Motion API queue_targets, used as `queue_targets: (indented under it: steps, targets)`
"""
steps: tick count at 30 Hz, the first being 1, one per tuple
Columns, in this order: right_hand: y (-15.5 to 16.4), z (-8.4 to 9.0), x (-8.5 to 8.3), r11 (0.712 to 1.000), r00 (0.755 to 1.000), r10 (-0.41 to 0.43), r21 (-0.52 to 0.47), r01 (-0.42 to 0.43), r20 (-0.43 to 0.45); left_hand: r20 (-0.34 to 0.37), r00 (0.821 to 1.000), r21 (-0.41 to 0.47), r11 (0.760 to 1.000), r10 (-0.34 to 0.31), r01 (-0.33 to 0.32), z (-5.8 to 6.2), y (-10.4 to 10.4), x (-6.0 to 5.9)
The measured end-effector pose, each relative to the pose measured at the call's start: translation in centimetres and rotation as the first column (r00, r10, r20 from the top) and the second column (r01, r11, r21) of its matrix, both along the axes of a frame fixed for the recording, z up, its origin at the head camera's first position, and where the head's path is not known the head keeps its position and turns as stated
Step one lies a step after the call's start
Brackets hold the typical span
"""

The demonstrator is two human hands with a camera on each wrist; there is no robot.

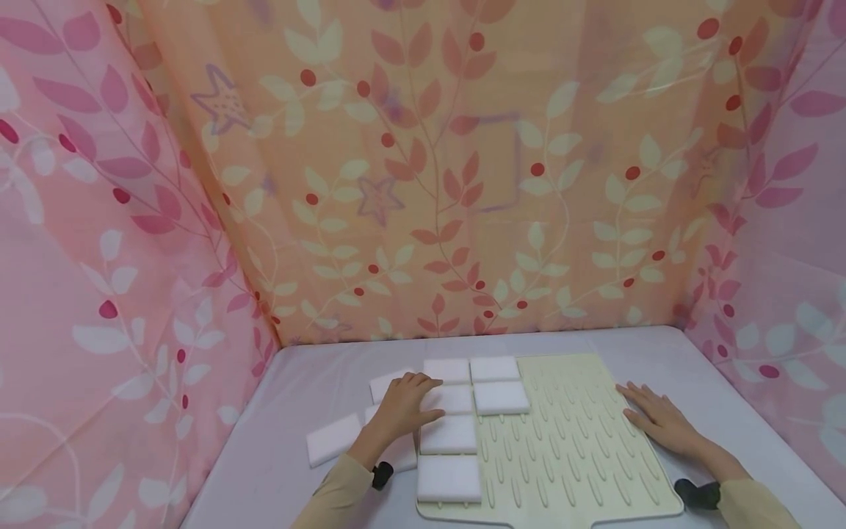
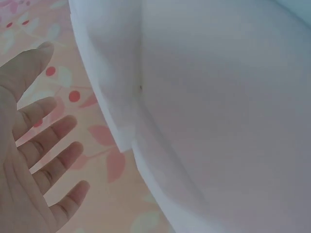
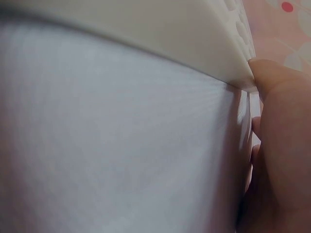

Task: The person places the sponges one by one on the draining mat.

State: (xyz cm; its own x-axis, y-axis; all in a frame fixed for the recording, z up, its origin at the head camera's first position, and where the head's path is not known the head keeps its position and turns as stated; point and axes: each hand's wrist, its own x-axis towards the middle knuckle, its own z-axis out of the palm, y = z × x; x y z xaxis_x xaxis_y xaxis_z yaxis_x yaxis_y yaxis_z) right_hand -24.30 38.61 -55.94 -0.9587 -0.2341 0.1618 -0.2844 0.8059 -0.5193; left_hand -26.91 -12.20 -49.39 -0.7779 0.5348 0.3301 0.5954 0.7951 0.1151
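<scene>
A cream ridged mat [image 1: 562, 441], with a tab at its near edge, lies on the table. Several white sponge blocks [image 1: 449, 479] sit in rows over its left part. My left hand [image 1: 405, 404] is above the left column of blocks, thumb and fingers apart; the left wrist view shows its fingers [image 2: 56, 133] spread, holding nothing. My right hand [image 1: 664, 422] lies along the mat's right edge, fingers extended. In the right wrist view its thumb [image 3: 272, 80] is right at the mat's rim [image 3: 194, 43].
Left of the mat, more loose white blocks [image 1: 333, 439] lie on the white tablecloth [image 1: 264, 441], partly behind my left hand. Flowered curtains [image 1: 423, 184] enclose the table at the back and both sides. Dark wrist devices [image 1: 697, 494] sit at both sleeves.
</scene>
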Motion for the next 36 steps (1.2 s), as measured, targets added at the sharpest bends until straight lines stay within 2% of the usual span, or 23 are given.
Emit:
queue_targets:
  steps: [9,18,28,36]
  targets:
    - [0.0,-0.1,0.1,1.000,1.000,0.008,-0.013,-0.008,-0.006,0.004,1.000,0.055,0.998,0.016,-0.016,-0.3,-1.8,1.1]
    - [0.0,0.1,0.0,1.000,1.000,0.013,-0.017,-0.013,-0.019,-0.008,1.000,0.097,0.995,0.029,-0.028,-0.7,-3.6,1.8]
    - [0.0,-0.2,0.0,1.000,1.000,0.010,-0.019,-0.010,-0.010,0.044,0.994,0.119,0.987,0.105,-0.109,-1.2,-6.9,2.9]
    - [0.2,-0.4,-0.1,1.000,1.000,0.008,-0.015,-0.008,-0.015,0.026,0.990,0.148,0.979,0.137,-0.139,-1.3,-9.1,3.8]
